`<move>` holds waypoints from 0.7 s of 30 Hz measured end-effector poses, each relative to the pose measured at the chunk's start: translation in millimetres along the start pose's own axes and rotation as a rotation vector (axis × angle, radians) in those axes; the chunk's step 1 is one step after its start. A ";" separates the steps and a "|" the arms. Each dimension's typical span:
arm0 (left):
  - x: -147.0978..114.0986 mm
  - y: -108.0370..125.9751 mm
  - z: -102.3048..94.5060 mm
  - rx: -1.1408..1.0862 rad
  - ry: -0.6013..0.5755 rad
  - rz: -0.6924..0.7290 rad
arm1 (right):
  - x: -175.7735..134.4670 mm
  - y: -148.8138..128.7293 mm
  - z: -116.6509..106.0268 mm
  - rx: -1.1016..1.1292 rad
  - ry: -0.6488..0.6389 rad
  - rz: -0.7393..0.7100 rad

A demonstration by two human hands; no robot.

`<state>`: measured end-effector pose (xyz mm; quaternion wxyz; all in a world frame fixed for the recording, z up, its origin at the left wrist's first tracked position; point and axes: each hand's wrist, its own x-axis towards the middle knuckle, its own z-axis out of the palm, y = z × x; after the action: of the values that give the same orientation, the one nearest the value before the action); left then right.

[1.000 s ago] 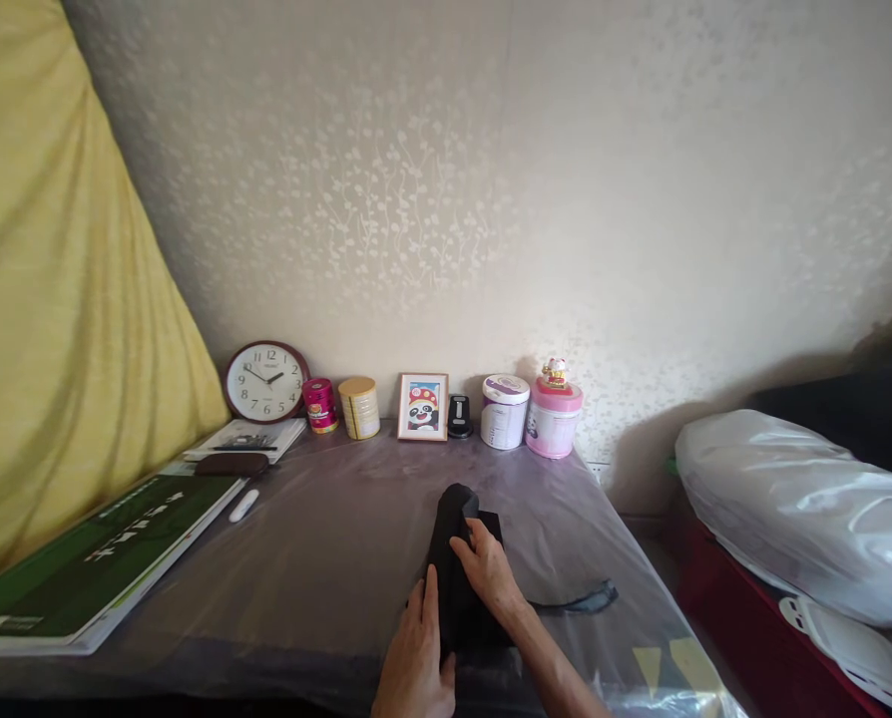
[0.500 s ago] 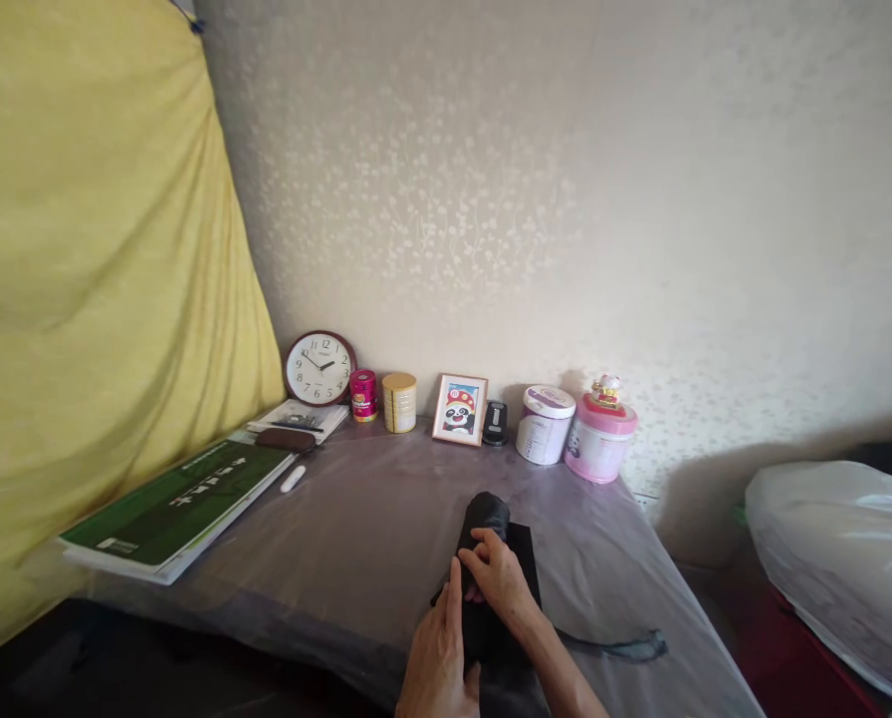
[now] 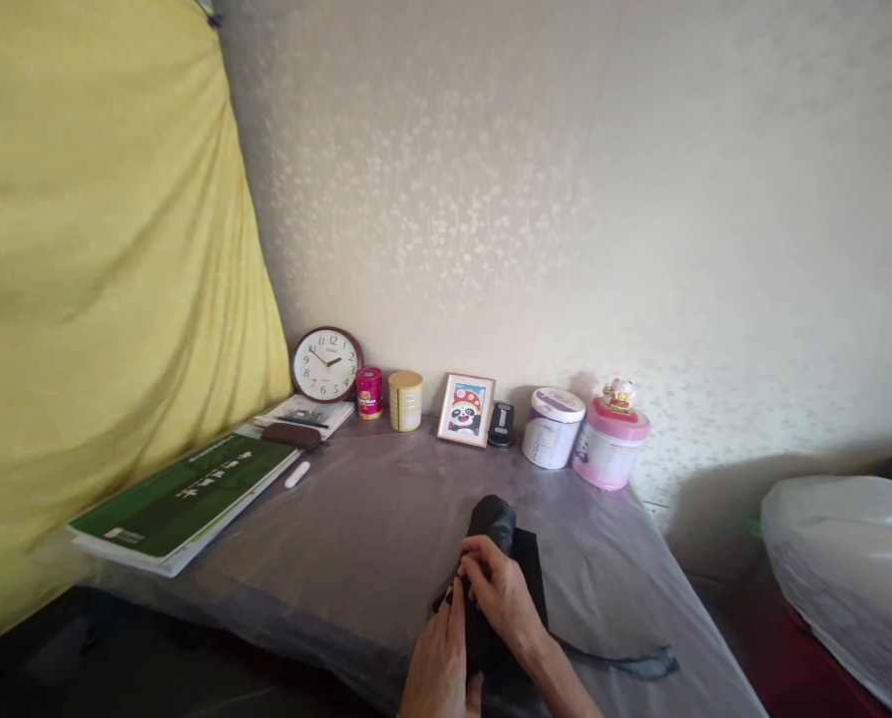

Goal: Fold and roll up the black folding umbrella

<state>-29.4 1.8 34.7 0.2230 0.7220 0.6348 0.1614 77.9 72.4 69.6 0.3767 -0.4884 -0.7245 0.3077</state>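
A black rolled bundle (image 3: 492,521), rounded at its far end and resembling a folded umbrella, lies lengthwise on the table in front of me. My left hand (image 3: 440,643) grips its left side near the closer end, fingers pointing away and thumb bent over. My right hand (image 3: 500,590) is closed on top of the bundle, thumb and fingertips pinched together at its left edge. Both hands meet there, and they hide what is pinched. Beneath the bundle shows a flat black piece (image 3: 532,568). A dark strap (image 3: 633,664) trails to the right over the table.
Grey plastic covers the table (image 3: 356,538). Along the wall stand a clock (image 3: 327,364), pink tin (image 3: 369,394), yellow-lidded can (image 3: 405,401), panda picture frame (image 3: 465,411), white tub (image 3: 553,429) and pink tub (image 3: 611,451). At left lies a green book (image 3: 184,494).
My right fingertips have shifted slightly toward me and closed together at the bundle's left edge. The left hand keeps its grip. The whole view has turned slightly.
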 end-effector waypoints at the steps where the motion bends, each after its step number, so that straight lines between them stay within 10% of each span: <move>1: 0.1 -0.9 0.9 0.016 -0.014 0.003 | -3.9 -0.8 -2.9 -0.028 0.021 -0.066; 6: 1.7 -6.2 5.4 0.042 -0.041 0.031 | -13.6 8.4 -14.7 -0.253 -0.034 -0.350; 21: 17.5 -7.0 5.2 0.068 -0.130 -0.105 | 62.9 55.9 -16.7 -0.382 -0.033 -0.306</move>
<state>-30.1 19.1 25.7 0.2471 0.7039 0.6610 0.0809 103.6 151.4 48.3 0.3079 -0.4302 -0.8411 0.1125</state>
